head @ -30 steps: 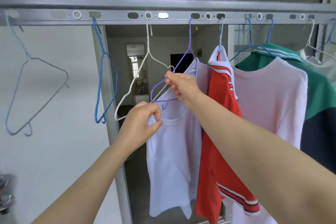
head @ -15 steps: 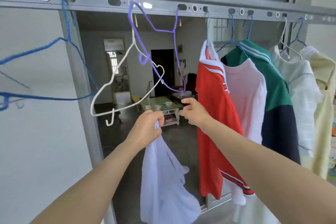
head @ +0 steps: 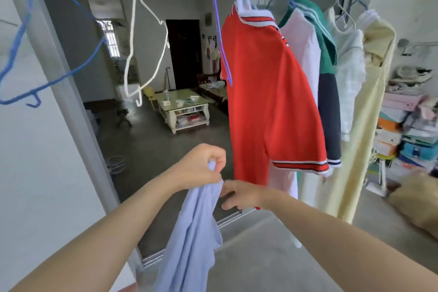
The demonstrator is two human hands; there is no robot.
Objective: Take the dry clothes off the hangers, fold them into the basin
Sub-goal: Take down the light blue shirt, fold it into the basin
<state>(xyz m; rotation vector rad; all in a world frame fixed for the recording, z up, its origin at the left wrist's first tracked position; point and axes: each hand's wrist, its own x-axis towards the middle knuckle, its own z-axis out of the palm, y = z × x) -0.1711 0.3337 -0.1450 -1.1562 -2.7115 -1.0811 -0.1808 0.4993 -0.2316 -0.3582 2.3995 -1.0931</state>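
Left hand (head: 201, 168) grips the bunched top of a pale blue vest (head: 189, 232), which hangs free below the fist, off any hanger. Right hand (head: 244, 194), fingers loosely parted, lies just beside the cloth's edge. A red shirt (head: 267, 90) hangs behind. A bare white hanger (head: 133, 19) dangles above. The coffee table (head: 189, 123) carries small items on its lower shelf.

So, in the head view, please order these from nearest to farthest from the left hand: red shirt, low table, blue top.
1. Blue top: gripped in the left hand.
2. Red shirt: hanging just to its right.
3. Low table: far back in the room.
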